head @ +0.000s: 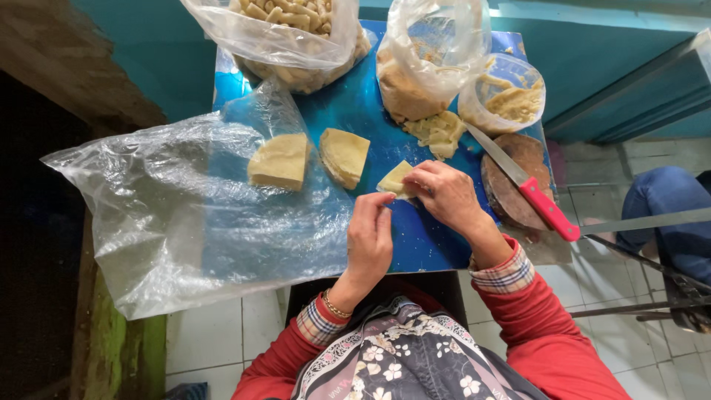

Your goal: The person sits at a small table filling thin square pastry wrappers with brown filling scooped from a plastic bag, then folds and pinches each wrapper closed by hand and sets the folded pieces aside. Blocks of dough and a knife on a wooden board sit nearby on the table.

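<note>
A blue surface (pixel 355 111) carries everything. On its left side lies a large clear plastic sheet (pixel 170 215), crumpled, hanging over the edge. At the far end stand two clear bags: the left bag (pixel 289 44) is full of pale short sticks, the right bag (pixel 426 67) holds pale dough. Beside the right bag stands a round tub (pixel 507 92) with yellowish bits. Near it is a round wooden board (pixel 518 181), and a knife (pixel 529 189) with red handle rests across it. Two dough slabs lie near the middle, one (pixel 279 161) on the plastic sheet and one (pixel 344 155) just beside it. The right hand (pixel 444 194) is closed on a small dough piece (pixel 395 178), just above the surface. The left hand (pixel 370 237) has its fingertips pinched together, touching the lower edge of this piece.
</note>
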### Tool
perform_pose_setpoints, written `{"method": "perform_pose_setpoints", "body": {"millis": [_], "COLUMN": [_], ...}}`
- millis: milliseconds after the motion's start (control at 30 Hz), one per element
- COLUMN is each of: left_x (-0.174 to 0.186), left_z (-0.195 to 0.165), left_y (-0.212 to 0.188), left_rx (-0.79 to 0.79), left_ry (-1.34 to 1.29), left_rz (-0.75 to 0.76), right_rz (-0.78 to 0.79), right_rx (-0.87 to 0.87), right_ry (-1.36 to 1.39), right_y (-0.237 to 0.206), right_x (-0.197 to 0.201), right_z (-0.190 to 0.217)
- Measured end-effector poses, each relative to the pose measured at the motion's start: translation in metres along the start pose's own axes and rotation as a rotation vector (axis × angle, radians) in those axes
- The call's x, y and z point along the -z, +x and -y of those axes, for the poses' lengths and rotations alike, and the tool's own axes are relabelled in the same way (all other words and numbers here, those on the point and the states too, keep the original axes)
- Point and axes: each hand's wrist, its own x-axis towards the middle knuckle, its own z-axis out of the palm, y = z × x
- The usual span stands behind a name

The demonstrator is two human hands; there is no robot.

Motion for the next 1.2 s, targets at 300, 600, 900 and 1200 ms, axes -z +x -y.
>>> {"method": "perform_pose_setpoints", "body": {"millis": [300, 600, 900, 1200], "left_x": [-0.024, -0.024, -0.015, -0.004], "left_z": [-0.002, 0.008, 0.007, -0.009], "left_y": [-0.007, -0.009, -0.007, -0.023], "left_rx": [-0.309, -0.297, -0.22, -0.445], "left_ry": [0.753, 0.702, 0.429, 0.706], "left_rz": [0.196, 0.177, 0.135, 0.319], "right_rz": [0.236, -0.182, -0.202, -0.133], "right_rx": [-0.548, -0.604, 0.077, 0.034], "right_ry": [0.917, 0.943, -0.106, 0.088], "right_y": [0.007, -0.014, -0.061, -0.075], "right_x": [-0.04, -0.023, 0.026, 0.039], "right_z": [-0.091, -0.102, 0.007, 0.028]}}
